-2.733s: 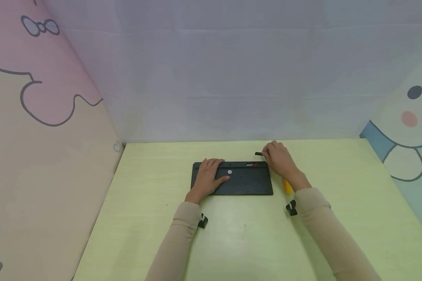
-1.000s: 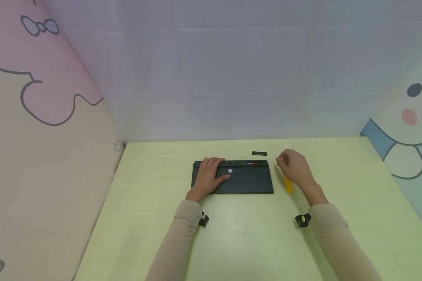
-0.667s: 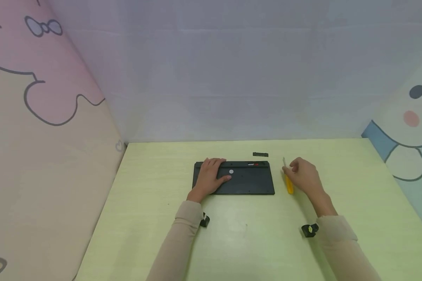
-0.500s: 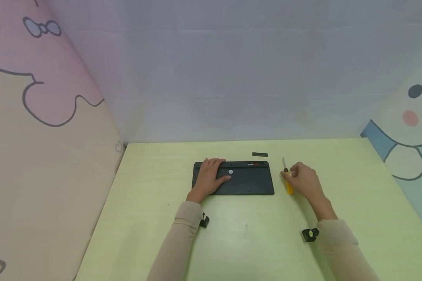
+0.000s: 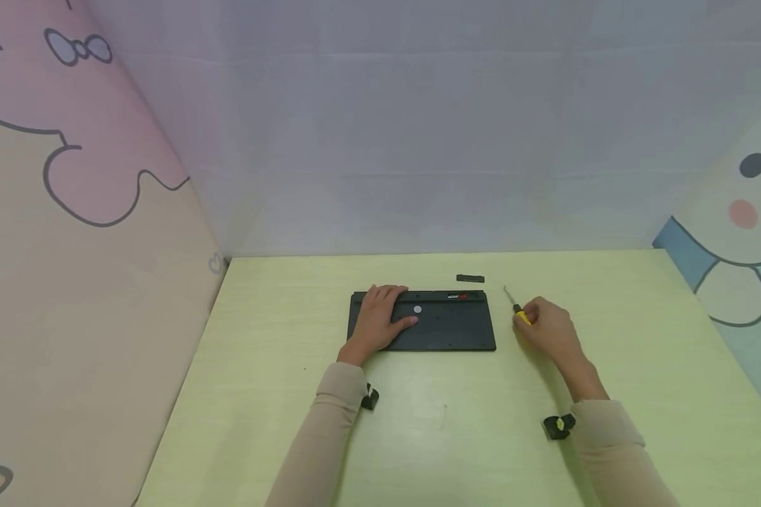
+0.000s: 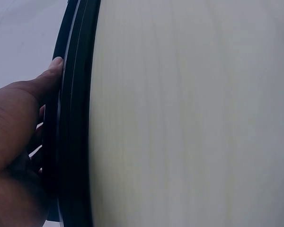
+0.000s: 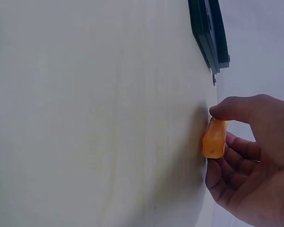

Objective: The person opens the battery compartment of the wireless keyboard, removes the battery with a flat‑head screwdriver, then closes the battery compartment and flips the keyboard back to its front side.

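A black keyboard [image 5: 444, 327] lies underside up on the table. A small compartment [image 5: 461, 296] at its far right edge is uncovered, with a red and white battery in it. My left hand [image 5: 374, 318] rests flat on the keyboard's left part, fingers reaching its far edge, thumb spread to the right. My right hand [image 5: 548, 325], right of the keyboard, pinches a screwdriver [image 5: 525, 317] by its yellow handle between thumb and fingers. Its metal tip points away and to the left. In the right wrist view the orange-looking handle end [image 7: 214, 142] shows between thumb and fingers.
A small black compartment cover [image 5: 471, 278] lies just beyond the keyboard's far right edge. The light yellow-green table [image 5: 444, 451] ends at a pale cloth wall [image 5: 418, 141]. Patterned side walls [image 5: 101, 296] stand at left and right.
My right hand has let go of the black cover beyond the keyboard, come back toward me and taken the screwdriver, whose tip has swung left. The left hand stays in place.
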The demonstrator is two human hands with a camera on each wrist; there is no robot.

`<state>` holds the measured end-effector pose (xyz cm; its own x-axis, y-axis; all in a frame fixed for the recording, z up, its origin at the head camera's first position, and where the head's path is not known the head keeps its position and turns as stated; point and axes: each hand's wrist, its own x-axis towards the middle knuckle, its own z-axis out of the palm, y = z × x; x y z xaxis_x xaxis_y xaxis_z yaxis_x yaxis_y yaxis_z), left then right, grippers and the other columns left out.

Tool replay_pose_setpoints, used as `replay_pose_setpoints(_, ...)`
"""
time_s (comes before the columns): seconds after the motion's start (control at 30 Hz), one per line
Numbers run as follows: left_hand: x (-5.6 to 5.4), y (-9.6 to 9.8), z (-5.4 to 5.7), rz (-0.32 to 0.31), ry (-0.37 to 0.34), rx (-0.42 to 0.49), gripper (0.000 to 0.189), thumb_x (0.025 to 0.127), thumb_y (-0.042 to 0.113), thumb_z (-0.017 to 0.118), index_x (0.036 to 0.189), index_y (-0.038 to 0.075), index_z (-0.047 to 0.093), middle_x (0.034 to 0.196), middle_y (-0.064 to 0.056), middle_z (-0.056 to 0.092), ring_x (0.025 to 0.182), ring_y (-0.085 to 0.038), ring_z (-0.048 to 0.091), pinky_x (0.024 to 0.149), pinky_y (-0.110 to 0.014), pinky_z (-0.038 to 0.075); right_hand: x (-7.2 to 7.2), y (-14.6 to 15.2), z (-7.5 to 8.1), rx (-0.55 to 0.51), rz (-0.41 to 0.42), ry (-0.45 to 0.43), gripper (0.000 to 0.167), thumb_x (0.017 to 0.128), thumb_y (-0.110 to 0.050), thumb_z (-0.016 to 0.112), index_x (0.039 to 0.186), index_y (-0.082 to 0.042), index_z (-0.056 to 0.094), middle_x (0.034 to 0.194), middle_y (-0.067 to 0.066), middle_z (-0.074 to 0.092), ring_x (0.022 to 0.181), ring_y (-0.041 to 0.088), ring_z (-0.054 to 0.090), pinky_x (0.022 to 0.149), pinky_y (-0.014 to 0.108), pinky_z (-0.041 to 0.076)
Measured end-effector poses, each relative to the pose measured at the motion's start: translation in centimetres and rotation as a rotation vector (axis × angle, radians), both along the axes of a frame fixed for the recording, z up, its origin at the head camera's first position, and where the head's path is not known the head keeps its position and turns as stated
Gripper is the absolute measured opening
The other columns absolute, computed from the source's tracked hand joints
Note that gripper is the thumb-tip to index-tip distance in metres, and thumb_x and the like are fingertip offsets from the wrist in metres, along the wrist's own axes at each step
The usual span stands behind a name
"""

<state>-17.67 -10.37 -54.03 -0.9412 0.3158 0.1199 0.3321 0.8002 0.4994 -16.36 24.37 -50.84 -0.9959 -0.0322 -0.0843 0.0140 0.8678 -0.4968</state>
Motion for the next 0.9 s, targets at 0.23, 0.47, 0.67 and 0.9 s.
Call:
replay_pose_setpoints(0.23,-0.1,0.0,0.0,-0.001,-0.010,0.004,0.068,0.095,0.047,0.070,0.150,0.015,0.049,0.149,-0.010,0.055,0.146,-0.030,0.045,0.134,-0.050,0.016,-0.6,0.5,0.1,-0.011,0.022,0.027,0.032,0.096,-0.022,0.065,0.110,0.007,0.061,0.100,0.025,0.068,0.087,0.035,0.066,0.073,0.047,0.056)
replay_pose_setpoints(0.47,0.0,0.0,0.1,-0.007,-0.004,0.010,0.067,0.094,0.047,0.070,0.150,0.014,0.049,0.149,-0.011,0.055,0.145,-0.031,0.046,0.134,-0.052,0.018,-1.0,0.4,1.8,-0.040,0.075,0.022,0.029,0.097,-0.018,0.065,0.110,0.007,0.057,0.098,0.024,0.066,0.087,0.033,0.065,0.070,0.036,0.050)
replay_pose_setpoints(0.67,0.0,-0.1,0.1,-0.011,0.014,0.019,0.067,0.094,0.045,0.071,0.149,0.014,0.050,0.148,-0.011,0.056,0.144,-0.031,0.047,0.133,-0.053,0.019,-1.3,0.5,2.3,-0.066,0.108,-0.001,0.033,0.101,-0.025,0.062,0.117,0.004,0.055,0.107,0.028,0.068,0.095,0.039,0.068,0.077,0.046,0.056)
replay_pose_setpoints(0.9,0.0,-0.1,-0.1,-0.009,0.044,0.011,0.066,0.093,0.045,0.072,0.147,0.013,0.052,0.146,-0.011,0.058,0.141,-0.031,0.049,0.131,-0.054,0.023,-1.7,0.0,3.2,-0.126,0.172,-0.013,0.036,0.103,-0.031,0.060,0.123,-0.001,0.057,0.117,0.027,0.067,0.110,0.045,0.065,0.088,0.057,0.055)
